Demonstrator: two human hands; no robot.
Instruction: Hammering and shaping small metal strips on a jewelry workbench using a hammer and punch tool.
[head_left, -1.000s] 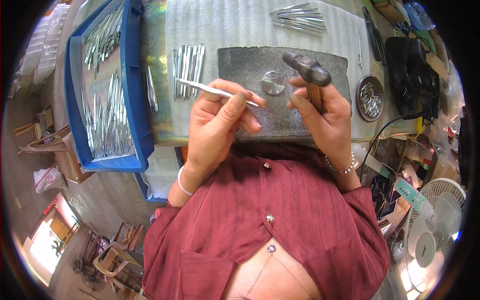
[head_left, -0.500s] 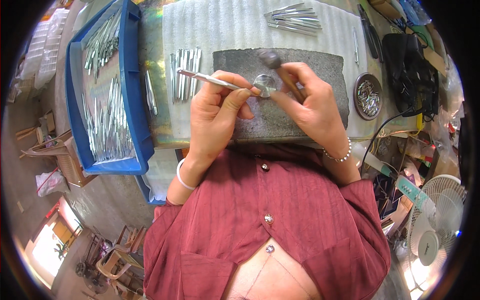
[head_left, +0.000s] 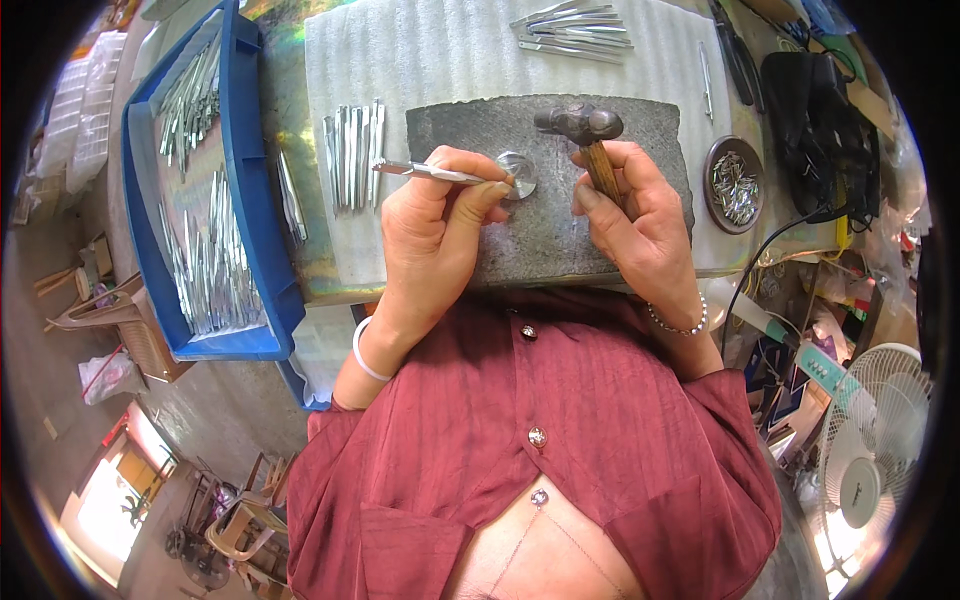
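Observation:
My left hand (head_left: 440,215) pinches a slim silver metal piece (head_left: 405,169) between thumb and fingers. Its one end points left; the other meets a small round shiny metal block (head_left: 519,176) on the dark stone slab (head_left: 545,245). What lies under my left fingertips is too small to tell. To the right, my right hand (head_left: 640,215) is closed round the wooden handle of a hammer (head_left: 585,124). The dark hammer head is raised over the slab's far part, apart from the metal block.
Left stands a blue tray (head_left: 270,200) with many silver strips. More strips (head_left: 355,155) lie in a row on white foam sheet (head_left: 400,50), and a fanned bunch (head_left: 575,30) lies far back. Right are a dark bowl (head_left: 712,200) of small metal parts, black-handled pliers (head_left: 735,60) and a fan (head_left: 870,450).
My right hand has moved slightly right, away from the metal block, and the hammer has turned so its head shows side-on. My left hand still holds the metal piece, now tilted flatter.

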